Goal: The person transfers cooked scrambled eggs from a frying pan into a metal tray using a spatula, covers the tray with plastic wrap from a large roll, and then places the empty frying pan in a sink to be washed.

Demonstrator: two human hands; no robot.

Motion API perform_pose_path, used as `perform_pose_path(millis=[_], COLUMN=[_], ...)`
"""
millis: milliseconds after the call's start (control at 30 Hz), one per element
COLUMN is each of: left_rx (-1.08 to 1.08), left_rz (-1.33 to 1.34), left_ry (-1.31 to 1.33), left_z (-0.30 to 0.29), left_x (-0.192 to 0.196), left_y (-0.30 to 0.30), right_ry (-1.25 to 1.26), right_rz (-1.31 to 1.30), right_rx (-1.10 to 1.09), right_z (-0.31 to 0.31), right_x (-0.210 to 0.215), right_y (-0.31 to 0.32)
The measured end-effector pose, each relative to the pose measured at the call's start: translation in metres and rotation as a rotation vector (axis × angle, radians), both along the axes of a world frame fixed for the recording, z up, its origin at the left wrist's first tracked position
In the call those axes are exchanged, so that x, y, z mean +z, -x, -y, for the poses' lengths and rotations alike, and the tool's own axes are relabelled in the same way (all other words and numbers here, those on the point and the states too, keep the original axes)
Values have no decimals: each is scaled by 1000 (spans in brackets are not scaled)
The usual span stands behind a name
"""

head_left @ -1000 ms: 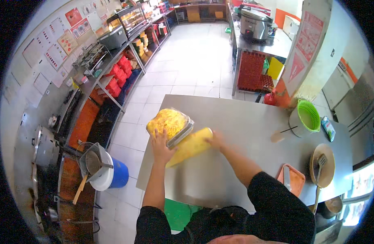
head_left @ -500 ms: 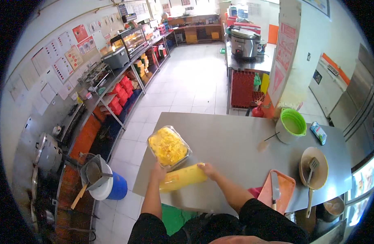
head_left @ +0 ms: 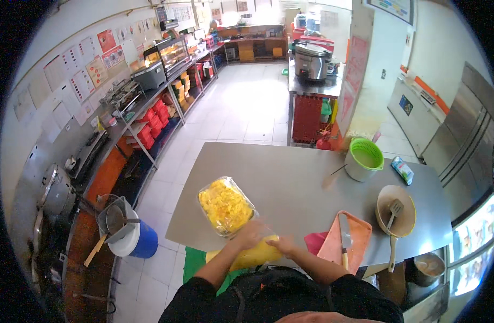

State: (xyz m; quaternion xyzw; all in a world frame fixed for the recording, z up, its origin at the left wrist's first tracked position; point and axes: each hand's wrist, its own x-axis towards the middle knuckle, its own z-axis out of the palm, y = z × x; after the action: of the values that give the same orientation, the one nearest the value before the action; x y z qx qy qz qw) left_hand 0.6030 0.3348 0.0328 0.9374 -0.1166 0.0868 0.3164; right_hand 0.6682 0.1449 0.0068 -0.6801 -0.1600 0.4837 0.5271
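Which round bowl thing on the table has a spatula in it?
The shallow tan bowl near the right edge holds the spatula. The white bucket with the green strainer on top has none.

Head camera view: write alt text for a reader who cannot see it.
A person's left hand and right hand grip a yellow bag at the near edge of a steel table, beside a clear tray of yellow food. To the right lie an orange cutting board with a knife.

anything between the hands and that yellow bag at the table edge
Nothing visible does: the left hand and right hand both rest directly on the yellow bag. The clear tub of yellow food sits just behind, touching or nearly so.
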Motion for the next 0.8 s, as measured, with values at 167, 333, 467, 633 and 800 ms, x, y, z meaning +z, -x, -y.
perform_pose_path(millis=[167,333,467,633,800], left_rx=[35,13,87,622,883], left_rz=[-651,-457,-268,152,-33], left_ry=[-57,-375,-803,-737,-445], left_z=[36,29,14,-25,-16], left_x=[21,32,11,-48,-29], left_y=[-38,-27,-9,44,86], right_ry=[-122,120,241,344,105], right_rz=[3,117,322,809,944], right_rx=[-224,-226,-172,-73,-300], right_z=[16,39,56,98,164], right_x=[-10,6,111,142,201], right_y=[10,17,65,76,60])
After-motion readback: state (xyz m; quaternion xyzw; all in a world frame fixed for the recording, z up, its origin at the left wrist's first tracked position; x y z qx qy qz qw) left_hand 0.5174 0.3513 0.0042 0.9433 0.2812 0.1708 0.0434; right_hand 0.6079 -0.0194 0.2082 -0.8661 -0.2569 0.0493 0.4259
